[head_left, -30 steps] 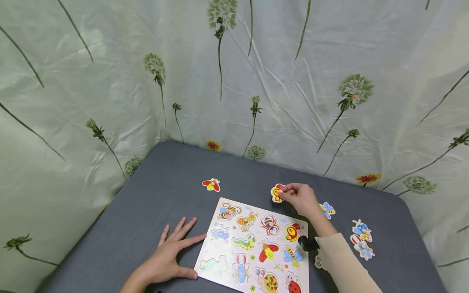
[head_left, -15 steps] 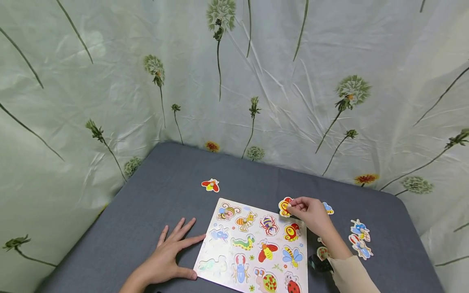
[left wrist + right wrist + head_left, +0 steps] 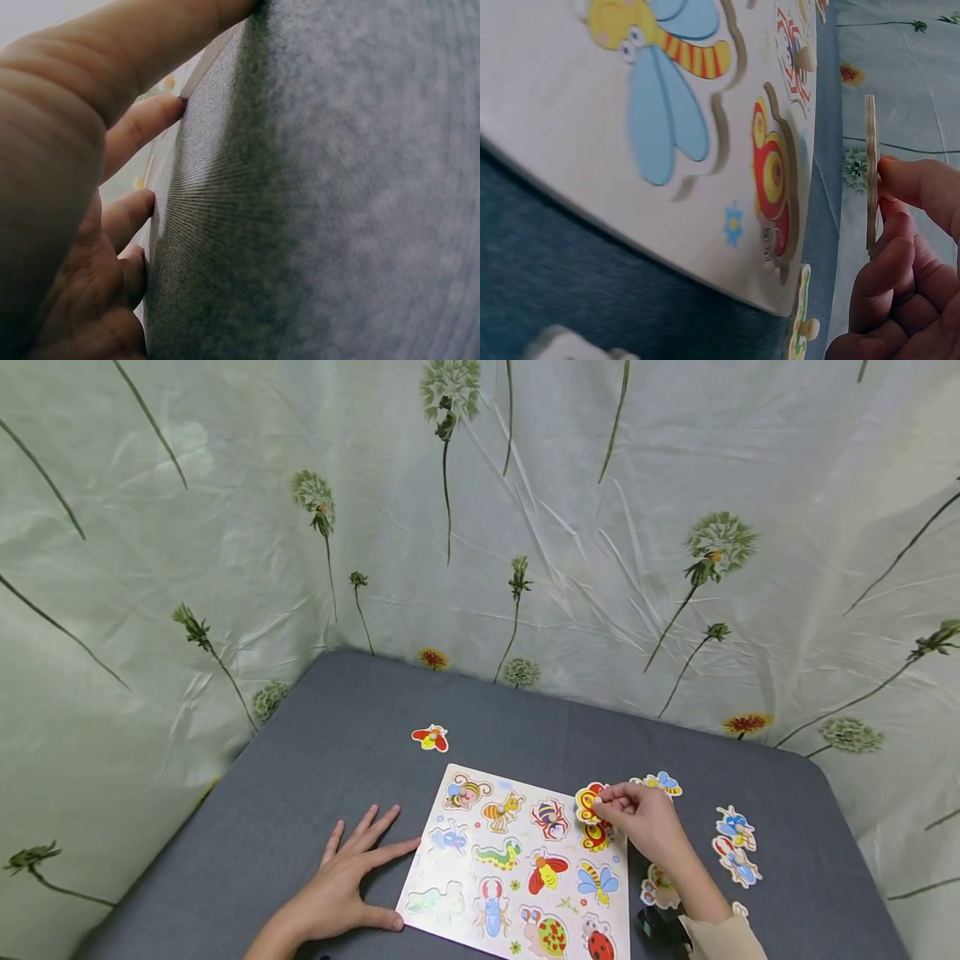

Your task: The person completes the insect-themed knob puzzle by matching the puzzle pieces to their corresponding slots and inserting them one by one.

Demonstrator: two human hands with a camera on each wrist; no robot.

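Note:
My right hand (image 3: 648,818) pinches the wooden knob of a red-and-yellow butterfly puzzle piece (image 3: 587,802). The piece is above the top right corner of the insect puzzle board (image 3: 453,931), overlapping the matching butterfly recess (image 3: 596,837) in the head view. Seen from the right wrist, the piece (image 3: 871,176) is edge-on, beyond the butterfly recess (image 3: 772,180). My left hand (image 3: 341,889) lies spread on the dark grey table, its index finger and thumb at the board's left edge. A spider piece (image 3: 551,820) with a knob sits in the board's top row.
A red-winged insect piece (image 3: 431,738) lies behind the board. To the right lie a blue-winged dragonfly piece (image 3: 666,783), a blue insect piece (image 3: 735,829), a beetle piece (image 3: 737,862) and a snail piece (image 3: 660,888). A floral curtain (image 3: 375,485) hangs behind the table.
My right hand has carried the butterfly piece from the table behind the board toward me, over the board's top right corner. The left hand has stayed in place.

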